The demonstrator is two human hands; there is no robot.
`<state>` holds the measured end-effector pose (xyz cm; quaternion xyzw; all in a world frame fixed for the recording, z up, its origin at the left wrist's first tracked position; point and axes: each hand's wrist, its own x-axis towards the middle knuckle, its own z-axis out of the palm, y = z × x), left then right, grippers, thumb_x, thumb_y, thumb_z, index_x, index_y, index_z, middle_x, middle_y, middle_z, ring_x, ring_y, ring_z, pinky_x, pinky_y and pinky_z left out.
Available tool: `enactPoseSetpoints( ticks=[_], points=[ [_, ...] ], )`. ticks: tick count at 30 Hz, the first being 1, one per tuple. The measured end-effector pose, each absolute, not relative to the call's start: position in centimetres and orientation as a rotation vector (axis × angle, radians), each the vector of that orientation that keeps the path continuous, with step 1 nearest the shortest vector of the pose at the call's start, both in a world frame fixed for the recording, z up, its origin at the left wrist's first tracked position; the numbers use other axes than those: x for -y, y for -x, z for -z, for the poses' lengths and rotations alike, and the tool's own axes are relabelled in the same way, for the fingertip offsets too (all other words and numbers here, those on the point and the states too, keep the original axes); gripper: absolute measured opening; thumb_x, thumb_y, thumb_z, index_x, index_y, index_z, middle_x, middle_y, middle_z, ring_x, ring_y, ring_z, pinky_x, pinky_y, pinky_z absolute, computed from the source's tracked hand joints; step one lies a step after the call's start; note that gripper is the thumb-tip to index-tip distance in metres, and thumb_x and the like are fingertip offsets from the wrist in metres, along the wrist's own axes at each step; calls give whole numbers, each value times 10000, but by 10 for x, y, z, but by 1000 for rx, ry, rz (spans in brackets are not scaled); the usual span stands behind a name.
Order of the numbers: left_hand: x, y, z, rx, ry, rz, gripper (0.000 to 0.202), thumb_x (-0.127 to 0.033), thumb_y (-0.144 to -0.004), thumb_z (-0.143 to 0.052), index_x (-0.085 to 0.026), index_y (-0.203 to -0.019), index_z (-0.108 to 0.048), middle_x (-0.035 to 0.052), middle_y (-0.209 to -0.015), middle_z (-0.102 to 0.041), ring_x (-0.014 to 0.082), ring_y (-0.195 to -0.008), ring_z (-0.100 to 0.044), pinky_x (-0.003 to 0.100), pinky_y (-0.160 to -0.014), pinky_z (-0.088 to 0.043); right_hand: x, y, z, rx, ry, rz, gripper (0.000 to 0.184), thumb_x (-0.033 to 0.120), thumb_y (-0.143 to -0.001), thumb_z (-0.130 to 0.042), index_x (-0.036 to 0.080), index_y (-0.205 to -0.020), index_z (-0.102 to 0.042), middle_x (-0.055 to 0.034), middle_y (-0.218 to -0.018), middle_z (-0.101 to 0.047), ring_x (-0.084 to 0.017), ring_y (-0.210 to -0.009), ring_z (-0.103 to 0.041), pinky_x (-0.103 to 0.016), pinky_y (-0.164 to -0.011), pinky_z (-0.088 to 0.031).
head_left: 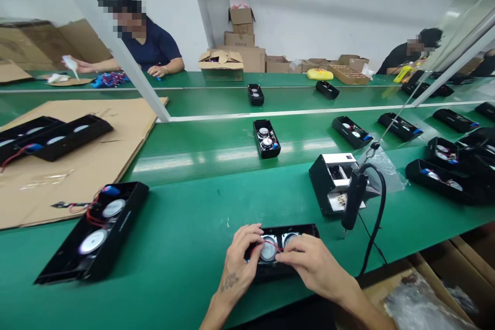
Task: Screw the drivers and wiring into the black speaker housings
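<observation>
Head: housing [274,270] partly behind fingers [299,245]

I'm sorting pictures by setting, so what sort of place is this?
Probably a small-electronics assembly workshop: open black casings with round, speaker-like parts lie along the green work surface, what looks like a powered screwdriver hangs above it, and cardboard boxes are stacked by the wall.

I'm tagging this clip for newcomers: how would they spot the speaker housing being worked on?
On the green workbench, look to the near edge, lower centre. There, left of the hanging black tool, lies an open black housing with two round speakers. Unlike its neighbours, it has the left hand and right hand over it.
</observation>
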<state>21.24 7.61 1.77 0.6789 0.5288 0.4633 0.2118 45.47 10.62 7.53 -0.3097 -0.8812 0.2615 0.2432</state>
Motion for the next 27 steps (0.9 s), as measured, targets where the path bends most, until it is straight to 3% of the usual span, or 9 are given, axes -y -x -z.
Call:
enactPoseSetpoints(
  ticks=[3, 5, 8, 11, 14, 17, 21, 27],
  points=[
    [-68, -214, -27, -1509, -1955, -1222, 287, -111, -997, -489, -244, -908, -726, 95, -1303, -739, 260, -1305, -696, 483, -1120, -591, -99, -444, -76, 2651, 937, -558, 342, 82, -1019, -528, 274, -1159, -774, -33, -964, -798, -201, -783, -683, -335, -728, -482],
    [-59, -209, -35, -1505, -2098, -1104, 288, -106, -982, -497, -253, -1000, -745, 107, -1495, -644, 300, -1482, -560, 570, -1209, -516, -94, -437, -76, 2782, 995, -563, 345, 59, -992, -541, 260, -1170, -758, -35, -966, -790, -202, -770, -682, -332, -686, -460],
    [-47, -198, -44, -1475, -2342, -899, 273, -154, -954, -620, -268, -1177, -729, 117, -1655, -505, 385, -1617, -358, 744, -1262, -367, -90, -430, -73, 2851, 1067, -635, 357, 32, -970, -547, 233, -1179, -756, -50, -1000, -793, -202, -796, -702, -315, -665, -452],
    [-41, -194, -39, -1464, -2488, -695, 350, -162, -847, -783, -252, -1180, -720, 139, -1695, -458, 467, -1628, -296, 830, -1234, -320, -90, -427, -71, 2832, 1082, -755, 356, 38, -976, -543, 229, -1171, -771, -63, -1027, -798, -209, -839, -722, -304, -711, -480],
    [-43, -197, -26, -1467, -2546, -614, 397, -89, -772, -823, -224, -1129, -717, 159, -1669, -493, 483, -1617, -314, 827, -1225, -345, -93, -428, -73, 2763, 1064, -900, 392, 37, -984, -506, 239, -1189, -773, -69, -1057, -800, -206, -882, -735, -298, -782, -505],
    [-46, -200, -16, -1429, -2581, -641, 297, -49, -790, -768, -205, -1036, -713, 149, -1611, -561, 466, -1615, -329, 792, -1233, -378, -93, -431, -78, 2710, 1053, -1008, 383, 76, -985, -509, 251, -1219, -757, -66, -1072, -790, -214, -914, -737, -312, -823, -518],
    [-49, -200, -15, -1375, -2630, -630, 239, -77, -844, -745, -209, -1042, -726, 107, -1581, -599, 460, -1641, -264, 762, -1250, -388, -86, -433, -76, 2662, 1124, -1000, 315, 156, -942, -611, 245, -1214, -742, -77, -1096, -767, -254, -958, -717, -355, -858, -526],
    [-49, -199, -14, -1356, -2692, -610, 195, -152, -883, -788, -227, -1061, -755, 66, -1558, -626, 449, -1668, -190, 756, -1307, -307, -80, -436, -63, 2662, 1059, -911, 384, 59, -964, -515, 227, -1232, -733, -97, -1119, -761, -240, -982, -688, -346, -912, -518]
  ],
)
